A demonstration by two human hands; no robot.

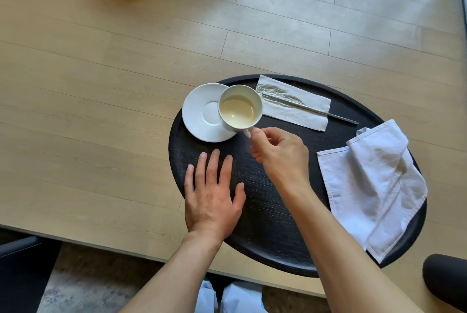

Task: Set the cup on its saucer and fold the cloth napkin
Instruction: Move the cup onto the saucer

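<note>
I see my right hand (276, 153) with its grip pinched closed on the small handle of the white cup (240, 106), thumb and curled fingers clamped around it. The cup holds a pale yellowish liquid, its surface level and well below the rim. It overlaps the right part of the white saucer (202, 113); I cannot tell whether its base touches the saucer or is just above it. The saucer's round centre well shows half uncovered to the cup's left. My left hand (212, 196) lies flat, fingers spread, palm down on the round black tray (265, 224), its grip open and holding nothing. The cloth napkin (371, 186) lies rumpled and loosely bunched at the tray's right side, pale white with a stitched hem, one corner hanging past the rim. Behind the cup, a paper napkin (295, 105) carries a slim metal utensil (313, 110). The tray sits on the light wood counter (101, 85).
</note>
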